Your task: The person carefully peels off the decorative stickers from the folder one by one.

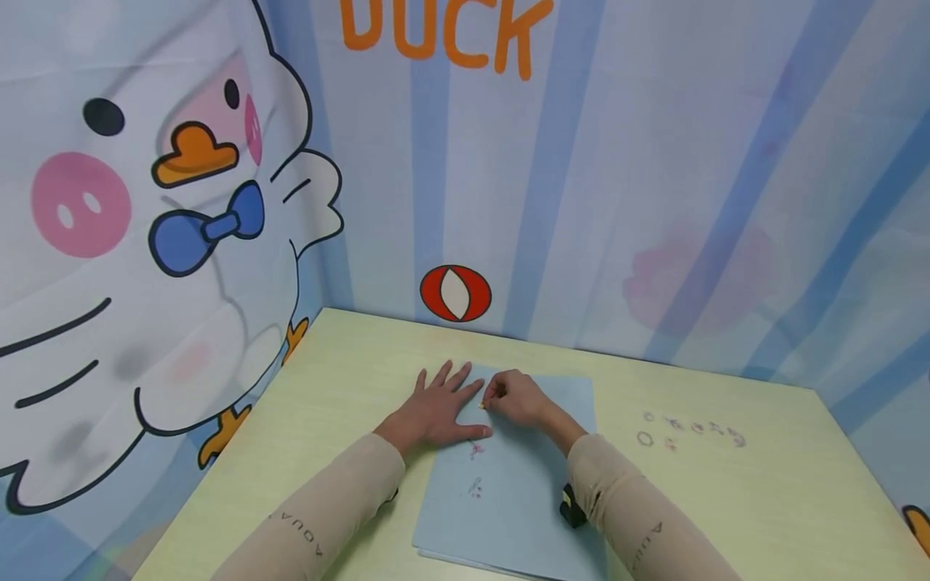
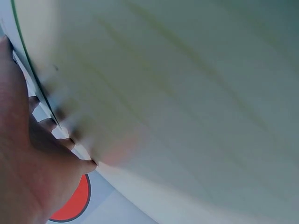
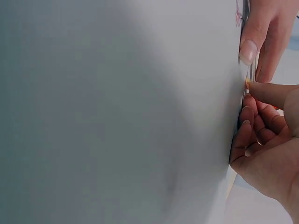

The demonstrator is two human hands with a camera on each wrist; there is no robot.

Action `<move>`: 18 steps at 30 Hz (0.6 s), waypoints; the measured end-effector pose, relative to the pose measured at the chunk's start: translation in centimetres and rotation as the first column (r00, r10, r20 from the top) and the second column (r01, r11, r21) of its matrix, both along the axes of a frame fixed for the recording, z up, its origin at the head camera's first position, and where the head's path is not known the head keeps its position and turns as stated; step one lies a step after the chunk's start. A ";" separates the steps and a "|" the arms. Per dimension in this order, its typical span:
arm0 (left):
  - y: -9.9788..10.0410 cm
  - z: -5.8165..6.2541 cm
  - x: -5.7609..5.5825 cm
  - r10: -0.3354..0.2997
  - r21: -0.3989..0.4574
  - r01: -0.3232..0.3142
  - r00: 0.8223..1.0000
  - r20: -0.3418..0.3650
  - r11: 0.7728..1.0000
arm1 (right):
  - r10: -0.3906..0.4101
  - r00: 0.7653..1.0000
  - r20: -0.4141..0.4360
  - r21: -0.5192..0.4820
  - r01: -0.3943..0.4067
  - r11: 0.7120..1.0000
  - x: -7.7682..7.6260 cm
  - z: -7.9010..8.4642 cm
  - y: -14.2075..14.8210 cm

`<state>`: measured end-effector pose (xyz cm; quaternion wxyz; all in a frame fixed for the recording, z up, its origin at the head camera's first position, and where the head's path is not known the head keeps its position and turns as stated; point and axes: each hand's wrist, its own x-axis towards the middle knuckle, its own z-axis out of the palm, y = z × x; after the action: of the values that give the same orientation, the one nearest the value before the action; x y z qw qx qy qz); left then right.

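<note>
My left hand (image 1: 436,410) lies spread with straight fingers over the left edge of a light blue sheet (image 1: 508,516), thumb on the sheet. In the left wrist view the left hand (image 2: 42,163) shows at the left edge. My right hand (image 1: 517,397) pinches a tiny yellow piece (image 1: 482,406) at the sheet's surface, beside the left thumb. The right wrist view shows the yellow piece (image 3: 247,84) at the fingertips, the other fingers curled; its exact kind is too small to tell. Below the left thumb are a small pinkish figure (image 1: 475,450) and a small dark mark (image 1: 475,487).
Several small pieces or marks, among them a ring-shaped one (image 1: 645,439) and a purplish one (image 1: 737,439), lie on the pale yellow table (image 1: 785,500) to the right. A black object (image 1: 572,508) shows beside the right sleeve. Printed cloth (image 1: 479,177) stands behind the table.
</note>
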<state>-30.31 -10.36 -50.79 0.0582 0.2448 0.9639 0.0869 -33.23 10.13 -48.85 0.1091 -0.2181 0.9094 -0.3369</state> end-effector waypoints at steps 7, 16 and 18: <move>0.1 0.1 -0.1 0.006 -0.011 -0.006 1.000 -0.004 1.000 | -0.011 0.998 0.065 -0.049 0.014 0.999 0.2 0.1 0.4; 0.2 0.4 0.1 0.017 -0.010 -0.017 1.000 0.011 1.000 | -0.008 0.998 0.055 -0.090 0.013 0.996 0.7 0.5 1.4; 0.2 0.4 0.1 0.017 -0.014 -0.017 1.000 0.011 1.000 | -0.007 0.999 0.047 -0.104 0.012 0.995 0.9 0.7 1.8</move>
<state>-30.17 -10.13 -50.39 0.0647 0.2357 0.9662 0.0820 -32.33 11.94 -48.16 0.1171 -0.2115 0.8888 -0.3894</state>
